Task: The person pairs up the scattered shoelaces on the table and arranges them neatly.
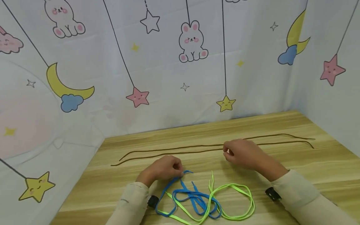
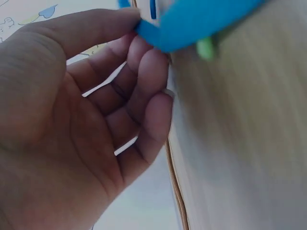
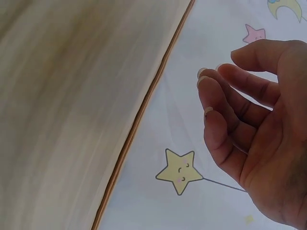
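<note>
Between thumb and fingertips, my left hand (image 1: 166,167) pinches a flat blue shoelace (image 1: 184,191) near one end. The left wrist view shows the blue band (image 2: 206,24) running off from those fingertips. The rest of this lace lies in loose loops on the table, tangled over a neon green shoelace (image 1: 251,200). My right hand (image 1: 243,153), its fingers loosely bent, holds nothing. It hovers over two long thin brown laces (image 1: 202,145), hiding part of them in the head view. In the right wrist view the palm and bent fingers (image 3: 216,96) are bare.
A wood-grain table (image 1: 92,184) carries all the laces. The brown ones stretch side by side across its far part. Behind and at both sides hangs a white curtain (image 1: 168,115) printed with stars, moons and rabbits.
</note>
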`<action>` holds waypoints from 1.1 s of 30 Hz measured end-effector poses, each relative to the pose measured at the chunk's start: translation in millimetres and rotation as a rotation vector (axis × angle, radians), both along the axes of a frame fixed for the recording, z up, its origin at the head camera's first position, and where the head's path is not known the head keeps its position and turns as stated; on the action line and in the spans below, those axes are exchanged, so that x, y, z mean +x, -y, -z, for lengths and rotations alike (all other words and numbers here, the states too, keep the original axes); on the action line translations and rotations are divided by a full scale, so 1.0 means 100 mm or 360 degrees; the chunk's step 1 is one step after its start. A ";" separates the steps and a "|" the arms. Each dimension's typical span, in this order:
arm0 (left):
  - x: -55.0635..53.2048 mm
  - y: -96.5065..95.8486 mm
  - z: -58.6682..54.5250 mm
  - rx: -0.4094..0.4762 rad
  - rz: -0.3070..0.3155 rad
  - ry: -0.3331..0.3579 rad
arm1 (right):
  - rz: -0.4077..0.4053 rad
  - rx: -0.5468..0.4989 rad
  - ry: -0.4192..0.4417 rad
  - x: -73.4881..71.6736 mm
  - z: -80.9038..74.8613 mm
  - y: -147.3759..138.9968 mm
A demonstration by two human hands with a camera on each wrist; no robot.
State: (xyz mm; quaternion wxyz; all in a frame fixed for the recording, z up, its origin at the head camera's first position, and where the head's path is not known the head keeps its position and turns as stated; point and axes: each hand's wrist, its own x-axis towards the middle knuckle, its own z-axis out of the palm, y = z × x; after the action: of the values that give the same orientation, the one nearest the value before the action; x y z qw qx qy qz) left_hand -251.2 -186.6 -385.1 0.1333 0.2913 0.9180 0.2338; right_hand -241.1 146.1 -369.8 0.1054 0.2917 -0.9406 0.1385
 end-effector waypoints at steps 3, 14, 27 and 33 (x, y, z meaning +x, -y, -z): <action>0.01 -0.06 0.00 0.0071 0.0006 -0.0014 | -0.0007 -0.0006 -0.0017 0.01 -0.01 0.06; 0.10 -0.46 -0.13 0.0387 0.0093 0.0029 | -0.0064 -0.0044 0.0027 0.11 -0.05 0.25; 0.16 -0.68 -0.09 0.0629 -0.0010 -0.0091 | -0.0194 -0.0084 0.0024 0.21 -0.10 0.31; 0.20 -0.72 -0.11 0.0680 -0.0007 -0.0087 | -0.0239 -0.0077 0.0040 0.22 -0.10 0.32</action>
State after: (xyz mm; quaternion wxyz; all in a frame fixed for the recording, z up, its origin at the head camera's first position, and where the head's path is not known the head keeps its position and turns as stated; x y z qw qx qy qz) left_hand -230.9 -114.2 -374.2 0.0431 0.3172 0.8514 0.4154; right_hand -219.3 114.5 -359.4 0.0898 0.3571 -0.9136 0.1725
